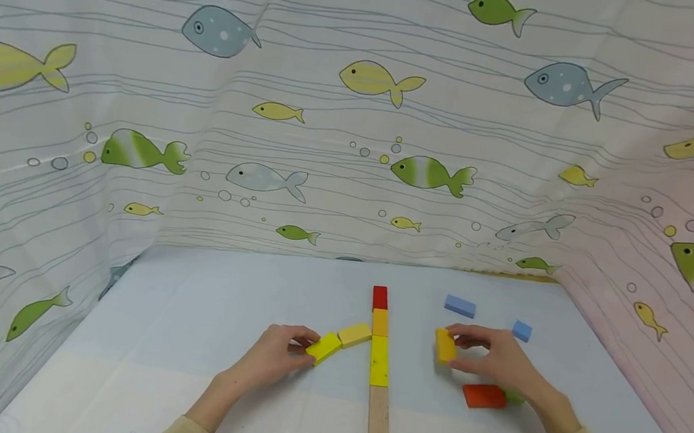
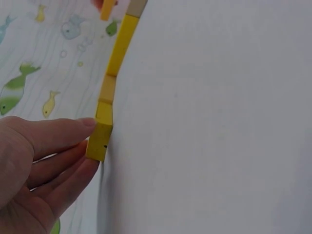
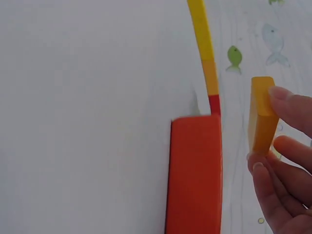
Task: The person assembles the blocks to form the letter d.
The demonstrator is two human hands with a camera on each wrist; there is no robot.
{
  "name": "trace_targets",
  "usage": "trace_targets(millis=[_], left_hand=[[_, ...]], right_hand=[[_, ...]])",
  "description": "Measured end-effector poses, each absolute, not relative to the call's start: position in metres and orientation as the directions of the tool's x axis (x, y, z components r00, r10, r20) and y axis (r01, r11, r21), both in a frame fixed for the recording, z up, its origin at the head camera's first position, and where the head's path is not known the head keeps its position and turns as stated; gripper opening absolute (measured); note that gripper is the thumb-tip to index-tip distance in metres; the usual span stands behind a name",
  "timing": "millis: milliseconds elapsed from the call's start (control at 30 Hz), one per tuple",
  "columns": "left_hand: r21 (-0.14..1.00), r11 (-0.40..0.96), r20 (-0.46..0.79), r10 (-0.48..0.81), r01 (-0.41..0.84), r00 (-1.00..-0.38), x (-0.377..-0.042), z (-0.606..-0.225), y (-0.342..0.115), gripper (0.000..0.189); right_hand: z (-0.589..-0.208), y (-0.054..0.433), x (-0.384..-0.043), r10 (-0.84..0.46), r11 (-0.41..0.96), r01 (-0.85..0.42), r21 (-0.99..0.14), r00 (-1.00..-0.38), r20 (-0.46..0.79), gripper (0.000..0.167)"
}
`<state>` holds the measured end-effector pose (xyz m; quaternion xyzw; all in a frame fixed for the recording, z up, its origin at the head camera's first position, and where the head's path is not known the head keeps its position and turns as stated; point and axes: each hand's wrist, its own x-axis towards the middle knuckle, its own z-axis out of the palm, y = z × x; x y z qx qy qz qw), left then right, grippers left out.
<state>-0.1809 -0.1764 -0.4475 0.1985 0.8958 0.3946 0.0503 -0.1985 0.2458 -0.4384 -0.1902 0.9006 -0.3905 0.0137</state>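
Observation:
A column of blocks runs down the middle of the table in the head view: a red block (image 1: 380, 297) at the far end, an orange block (image 1: 380, 322), a yellow block (image 1: 379, 361) and a long bare wooden block (image 1: 379, 421). From its left side a pale yellow block (image 1: 355, 334) slants outward, end to end with a bright yellow block (image 1: 323, 348). My left hand (image 1: 275, 356) pinches that bright yellow block at its outer end. To the right of the column, my right hand (image 1: 497, 359) holds a yellow-orange block (image 1: 445, 347) between thumb and fingers.
Behind the right hand lie a blue block (image 1: 460, 306) and a shorter blue block (image 1: 522, 331). Below it are a red-orange block (image 1: 484, 397) and a green block (image 1: 515, 397), partly hidden by the wrist. A fish-print curtain (image 1: 330, 137) surrounds the table (image 1: 219, 288).

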Motion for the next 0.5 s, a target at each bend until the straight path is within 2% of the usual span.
trace_targets(millis=[500], left_hand=[[0.732, 0.614, 0.041, 0.395, 0.297, -0.918, -0.181, -0.448, -0.177, 0.033]], right_hand=[[-0.427, 0.197, -0.186, -0.465, 0.560, -0.471, -0.681, -0.860, 0.213, 0.052]])
